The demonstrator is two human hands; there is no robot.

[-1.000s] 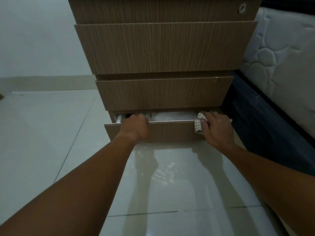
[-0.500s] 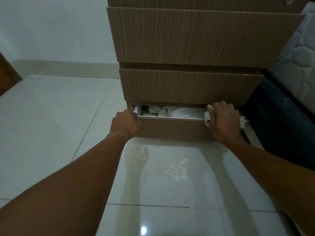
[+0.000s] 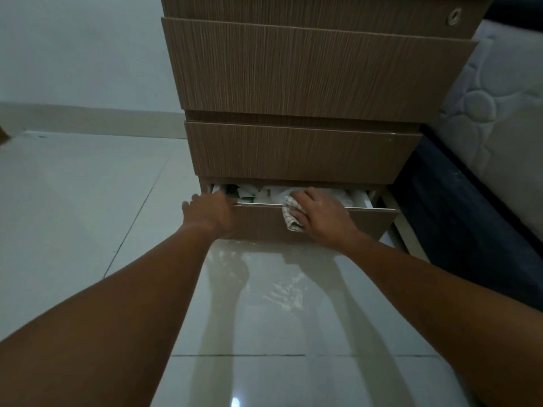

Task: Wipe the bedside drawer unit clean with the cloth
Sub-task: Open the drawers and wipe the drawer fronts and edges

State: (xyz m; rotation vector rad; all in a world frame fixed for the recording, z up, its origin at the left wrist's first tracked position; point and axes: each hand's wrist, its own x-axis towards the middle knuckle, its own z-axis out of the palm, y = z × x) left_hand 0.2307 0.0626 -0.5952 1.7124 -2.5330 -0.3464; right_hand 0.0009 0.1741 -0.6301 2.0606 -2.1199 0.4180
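Views: one, the head camera; no second view, so no shared area.
Landmark: drawer unit (image 3: 296,92), wood-grain fronts.
Position: in front of the drawer unit, above its bottom drawer (image 3: 317,223), over the tiled floor (image 3: 73,218).
Facing: forward and down, toward the drawer fronts and the floor before them.
Nearness: close; both forearms reach from the lower frame edge to the bottom drawer.
Coverage: unit fronts fill the upper centre; its top is cut off.
Left of unit: wall (image 3: 79,51) and floor.
Right of unit: mattress (image 3: 499,92).
Lens: wide-angle.
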